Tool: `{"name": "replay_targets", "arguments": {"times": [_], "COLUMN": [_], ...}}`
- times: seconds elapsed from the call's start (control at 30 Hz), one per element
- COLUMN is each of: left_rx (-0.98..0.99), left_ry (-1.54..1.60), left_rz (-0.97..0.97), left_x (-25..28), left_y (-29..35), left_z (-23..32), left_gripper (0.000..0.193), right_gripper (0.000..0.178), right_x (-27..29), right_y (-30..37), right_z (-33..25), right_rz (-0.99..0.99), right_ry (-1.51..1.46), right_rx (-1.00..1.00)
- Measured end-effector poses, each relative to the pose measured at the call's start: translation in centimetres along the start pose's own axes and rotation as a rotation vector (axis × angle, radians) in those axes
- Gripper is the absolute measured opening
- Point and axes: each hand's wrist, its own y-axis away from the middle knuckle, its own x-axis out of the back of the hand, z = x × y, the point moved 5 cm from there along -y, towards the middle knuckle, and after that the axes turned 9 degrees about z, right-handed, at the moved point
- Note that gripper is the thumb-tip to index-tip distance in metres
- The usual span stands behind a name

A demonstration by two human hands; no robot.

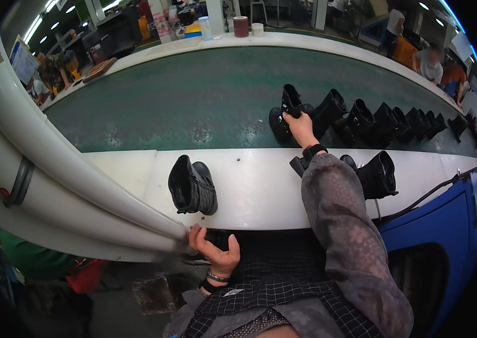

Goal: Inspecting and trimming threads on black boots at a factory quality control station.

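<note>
Cream-white curved casing fills the left side, a dark handle fixed to it, and beyond it green cloth shows low down. Next comes a long green surface running across the far side, bordered nearer by a white ledge. On that ledge, left of its middle, sits a black boot, its opening turned to the left. Just below it, the left hand is empty, fingers loosely curled with the thumb spread apart; whether its fingertips touch the casing, I cannot tell. Well apart from it, further right, the right hand is closed on the upper part of a second black boot over the green surface; whether that boot bears on the surface is unclear. Right of this, a row of black boots recedes along the green. Nearer, another black boot lies on the ledge beside the patterned sleeve, and a blue housing stands at the right.
</note>
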Motion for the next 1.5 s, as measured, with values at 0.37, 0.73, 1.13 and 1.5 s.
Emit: {"name": "replay_targets", "arguments": {"times": [0.37,0.73,1.13,1.5], "left_rx": [0.079,0.968,1.018,1.208], "left_ry": [0.130,0.754,0.787,0.857], "left_rz": [-0.512,-0.315,-0.321,-0.311], "left_x": [-10.4,-11.6,-11.6,-11.7], "left_y": [-0.6,1.1,1.7,2.1], "left_z": [4.9,1.2,1.3,2.2], "left_gripper": [0.081,0.038,0.046,0.040], "right_gripper": [0.035,0.031,0.049,0.036], "right_x": [8.1,12.2,24.9,21.4], "right_y": [19.8,29.2,23.8,22.6], "right_z": [-11.7,-6.0,2.7,3.9], "right_rz": [0.142,-0.152,0.558,0.354], "right_ry": [0.162,-0.110,-0.086,-0.597], "right_rx": [0.423,0.358,0.064,-0.346]}}
